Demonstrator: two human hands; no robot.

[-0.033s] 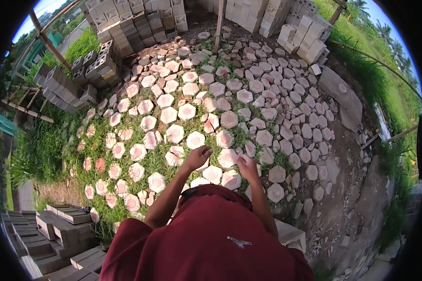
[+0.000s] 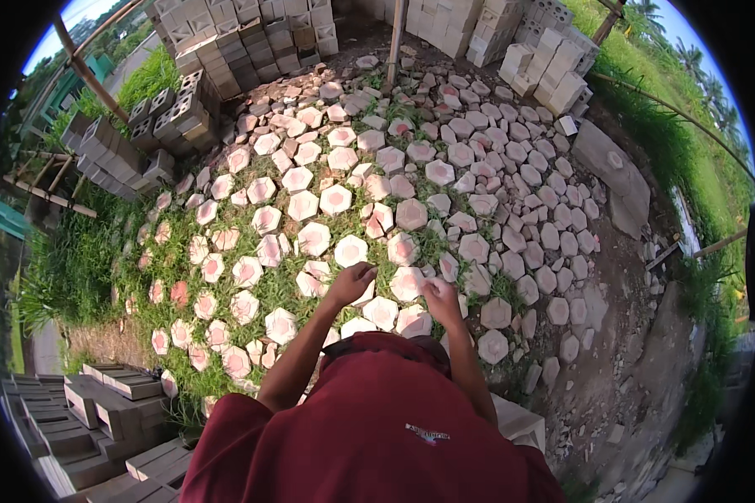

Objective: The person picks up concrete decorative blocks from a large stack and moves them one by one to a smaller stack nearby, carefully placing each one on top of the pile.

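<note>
My left hand (image 2: 351,284) hangs over the paved ground in front of my body, fingers curled together. To its right, a short gap away, my right hand (image 2: 439,297) is closed too, thumb and fingers pressed together. Whatever either holds, if anything, is too small or hidden to make out. Beneath them lie pale hexagonal paving blocks with reddish centres. One hexagonal block (image 2: 351,251) lies just beyond my left hand, and another hexagonal paver (image 2: 407,283) lies between the hands. Nearer my body is a further hexagonal slab (image 2: 381,313).
Grass (image 2: 302,289) grows between the pavers. Stacked concrete blocks (image 2: 243,54) stand at the back, with hollow blocks (image 2: 180,113) at left and more grey blocks (image 2: 113,411) at lower left. A wooden post (image 2: 395,42) rises at the back. Broken slabs (image 2: 608,172) lie at right.
</note>
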